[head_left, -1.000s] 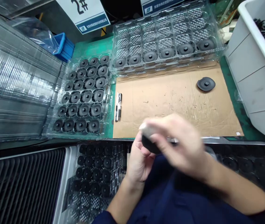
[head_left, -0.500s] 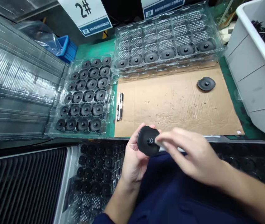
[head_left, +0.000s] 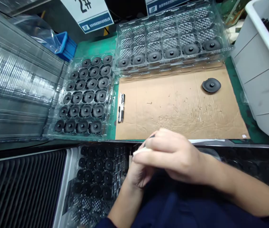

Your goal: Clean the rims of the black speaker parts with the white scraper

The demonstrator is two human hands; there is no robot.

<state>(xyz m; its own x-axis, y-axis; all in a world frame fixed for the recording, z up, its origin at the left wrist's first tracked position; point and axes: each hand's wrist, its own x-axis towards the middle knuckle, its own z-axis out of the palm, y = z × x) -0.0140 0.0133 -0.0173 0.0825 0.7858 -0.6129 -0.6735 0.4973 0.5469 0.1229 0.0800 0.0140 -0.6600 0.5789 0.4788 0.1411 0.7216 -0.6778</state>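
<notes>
My two hands meet at the near edge of the bench, over my dark blue lap. My right hand (head_left: 174,156) lies on top, fingers curled, with a small pale tool (head_left: 141,151) showing at its fingertips. My left hand (head_left: 136,174) is cupped underneath and mostly hidden. It grips a black round disc part, of which only a dark sliver (head_left: 151,136) shows above my right knuckles. A second black disc (head_left: 211,85) lies loose at the far right of the brown cardboard sheet (head_left: 179,107).
A clear tray (head_left: 110,104) full of black discs sits left of the cardboard, beside a metal pen-like tool (head_left: 120,107). A clear tray (head_left: 172,22) with one filled row stands behind. A grey bin (head_left: 257,72) is on the right, stacked clear trays (head_left: 18,82) on the left, more parts trays (head_left: 96,177) below.
Half a second ago the disc faced up in my left hand with my right fingertips at its centre. My right hand has since moved left over it and covers it.
</notes>
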